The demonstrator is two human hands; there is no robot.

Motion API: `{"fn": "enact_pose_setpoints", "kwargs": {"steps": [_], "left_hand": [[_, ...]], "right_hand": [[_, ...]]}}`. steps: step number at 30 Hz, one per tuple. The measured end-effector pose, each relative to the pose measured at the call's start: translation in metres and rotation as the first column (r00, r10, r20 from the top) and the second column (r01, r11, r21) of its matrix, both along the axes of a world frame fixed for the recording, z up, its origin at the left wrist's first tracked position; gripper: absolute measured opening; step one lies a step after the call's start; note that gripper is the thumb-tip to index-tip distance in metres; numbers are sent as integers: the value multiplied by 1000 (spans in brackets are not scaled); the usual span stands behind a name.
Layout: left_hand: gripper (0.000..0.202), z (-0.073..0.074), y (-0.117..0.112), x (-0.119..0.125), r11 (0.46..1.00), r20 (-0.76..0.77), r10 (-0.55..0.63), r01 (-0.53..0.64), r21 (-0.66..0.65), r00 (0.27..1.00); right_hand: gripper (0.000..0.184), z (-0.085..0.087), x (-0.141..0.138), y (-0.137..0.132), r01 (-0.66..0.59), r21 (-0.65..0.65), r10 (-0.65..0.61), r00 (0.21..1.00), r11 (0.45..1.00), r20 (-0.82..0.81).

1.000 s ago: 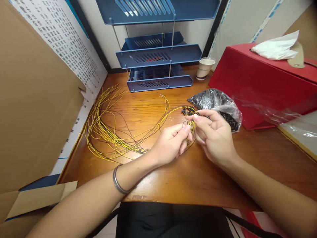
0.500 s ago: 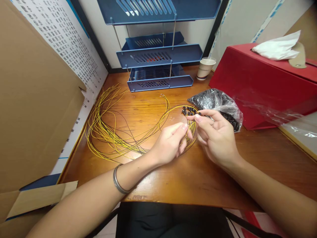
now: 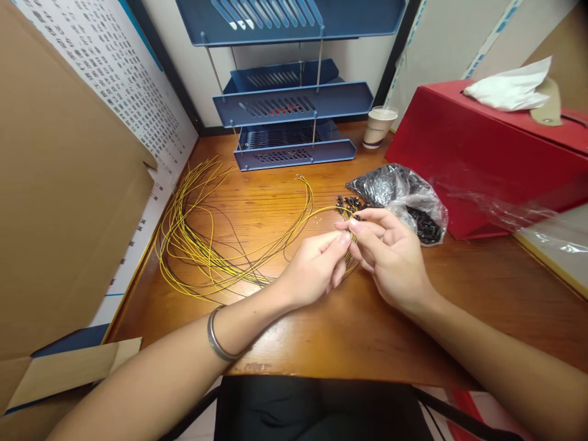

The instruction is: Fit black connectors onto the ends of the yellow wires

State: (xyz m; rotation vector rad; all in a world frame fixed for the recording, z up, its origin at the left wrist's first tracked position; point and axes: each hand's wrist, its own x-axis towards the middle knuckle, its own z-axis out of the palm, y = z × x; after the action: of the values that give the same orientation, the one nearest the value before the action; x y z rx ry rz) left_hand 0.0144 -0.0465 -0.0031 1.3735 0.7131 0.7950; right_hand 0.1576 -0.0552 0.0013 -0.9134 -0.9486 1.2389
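Note:
My right hand (image 3: 395, 254) pinches the end of a thin yellow wire (image 3: 316, 212) between thumb and index finger. That wire arches up from the left into my fingertips. Close beside it, my left hand (image 3: 319, 263) is closed with thumb against fingers; what it grips, if anything, is too small or hidden to make out. Just behind the fingertips lie several wire ends with black connectors (image 3: 351, 202). A long loose bundle of yellow and dark wires (image 3: 184, 245) spreads over the left of the wooden table (image 3: 312, 343).
A clear plastic bag of small black parts (image 3: 395, 187) lies beyond my right hand. Farther back are a paper cup (image 3: 379, 128), a red tissue box (image 3: 487, 165) and a blue tiered tray rack (image 3: 294, 113). Cardboard (image 3: 68, 184) stands along the left.
My right hand has moved left and slightly down, bringing its fingertips up against my left hand. The wire arch has come lower with it.

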Motion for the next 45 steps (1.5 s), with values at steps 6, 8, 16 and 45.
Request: {"fn": "enact_pose_setpoints", "kwargs": {"steps": [6,8,16,45], "left_hand": [[36,0,0,0,1000,9,-15,16,-22,1000],[36,0,-1,0,1000,12,-19,19,-9,1000],[35,1,-1,1,1000,6,-1,1,1,1000],[33,4,1,2,999,8,34,-35,23,999]], "right_hand": [[27,0,5,3,66,20,-67,997,998,35],[28,0,3,2,50,12,-50,998,999,31],[30,0,2,1,43,-4,-43,998,999,46],[38,6,-1,-4,38,-45,-35,997,998,68]]}}
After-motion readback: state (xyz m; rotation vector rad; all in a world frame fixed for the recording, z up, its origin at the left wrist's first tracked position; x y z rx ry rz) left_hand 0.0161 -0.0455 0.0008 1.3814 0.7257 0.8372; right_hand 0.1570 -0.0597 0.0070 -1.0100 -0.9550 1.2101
